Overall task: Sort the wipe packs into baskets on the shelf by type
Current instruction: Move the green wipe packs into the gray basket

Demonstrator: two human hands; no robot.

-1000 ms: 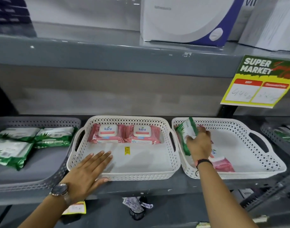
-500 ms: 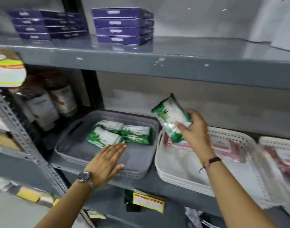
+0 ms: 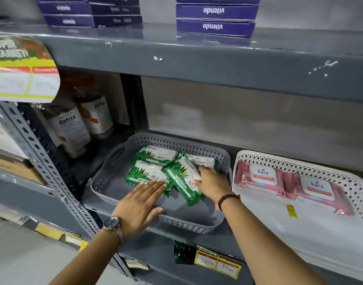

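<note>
A grey basket (image 3: 114, 177) on the shelf holds several green Origami wipe packs. My right hand (image 3: 212, 183) grips one green pack (image 3: 181, 178), which lies tilted across the others inside the basket. My left hand (image 3: 138, 208) is flat with fingers together over the basket's front rim, fingertips touching another green pack (image 3: 144, 173). To the right, a white basket (image 3: 300, 229) holds two pink Kara wipe packs (image 3: 258, 176) side by side at its back.
Fitfizz bottles (image 3: 70, 130) stand left of the grey basket behind a perforated steel upright (image 3: 42, 165). The upper shelf (image 3: 197, 64) carries stacked purple boxes (image 3: 216, 16). A supermarket price card (image 3: 22, 68) hangs at the upper left; price tags sit on the shelf's front edge.
My right hand carried the green pack from the rightmost white basket leftward and lowered it into the grey basket. My left hand shifted from the white basket to the grey basket's front rim.
</note>
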